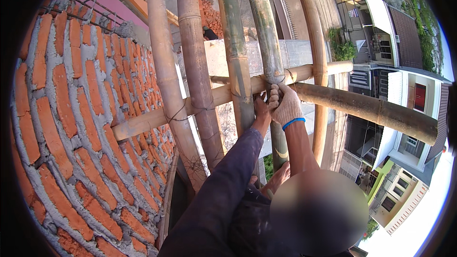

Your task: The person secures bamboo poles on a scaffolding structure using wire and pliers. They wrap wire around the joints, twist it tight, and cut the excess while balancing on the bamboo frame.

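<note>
My right hand (pixel 286 104), in a knitted work glove with a blue cuff, is closed just below a bamboo crossing. My left hand (pixel 261 111) presses against it from the left, fingers curled; what either hand grips is hidden. Behind and above them, a greenish upright bamboo pole (pixel 263 24) meets a bamboo crosspole (pixel 219 96). Thin dark tie wire (pixel 289 75) loops round the joint beside my glove. To the right of the glove, a thicker, darker bamboo pole (pixel 366 106) juts outward. My left arm wears a dark sleeve (pixel 214 176); the right forearm is bare.
A brick wall (pixel 85 128) with rough mortar rises on the left. Several more upright bamboo poles (pixel 193 33) are lashed to the crosspole. A foot (pixel 280 177) shows below my hands. Far below lie broken bricks (pixel 211 18); houses (pixel 409 100) stand at right. A blurred patch covers the lower right.
</note>
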Motion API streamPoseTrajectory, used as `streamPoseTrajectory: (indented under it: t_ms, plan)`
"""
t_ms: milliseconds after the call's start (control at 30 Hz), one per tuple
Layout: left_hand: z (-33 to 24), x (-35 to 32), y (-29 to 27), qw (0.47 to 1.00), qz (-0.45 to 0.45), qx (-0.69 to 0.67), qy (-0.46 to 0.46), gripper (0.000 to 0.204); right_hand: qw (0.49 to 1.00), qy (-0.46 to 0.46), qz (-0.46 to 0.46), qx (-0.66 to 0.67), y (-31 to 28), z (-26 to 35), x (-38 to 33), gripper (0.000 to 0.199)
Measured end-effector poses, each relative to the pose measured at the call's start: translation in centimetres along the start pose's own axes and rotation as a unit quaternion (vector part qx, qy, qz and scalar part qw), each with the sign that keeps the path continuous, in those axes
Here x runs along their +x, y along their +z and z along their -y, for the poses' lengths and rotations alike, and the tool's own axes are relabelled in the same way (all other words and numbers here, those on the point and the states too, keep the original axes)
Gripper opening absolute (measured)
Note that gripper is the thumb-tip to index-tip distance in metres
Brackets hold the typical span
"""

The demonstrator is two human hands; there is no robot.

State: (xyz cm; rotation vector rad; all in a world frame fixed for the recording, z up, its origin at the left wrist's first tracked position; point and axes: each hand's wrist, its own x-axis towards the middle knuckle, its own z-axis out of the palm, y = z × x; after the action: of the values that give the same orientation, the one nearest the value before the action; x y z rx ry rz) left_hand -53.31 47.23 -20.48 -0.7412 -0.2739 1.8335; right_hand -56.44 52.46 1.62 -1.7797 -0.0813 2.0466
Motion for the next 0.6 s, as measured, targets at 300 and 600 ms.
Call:
streamPoseTrajectory:
  t_ms: [300, 600]
  plan:
    - [2.4, -1.6, 7.1, 0.939, -0.196, 0.271, 0.075, 0.033, 1.000, -0.019, -0.003, 0.003, 0.5, -0.3, -0.5, 0.030]
    - [3.3, -2.7, 10.2, 0.903, -0.317, 0.249, 0.148, 0.022, 0.998, -0.028, -0.003, -0.062, 0.5, 0.6, -1.3, 0.024]
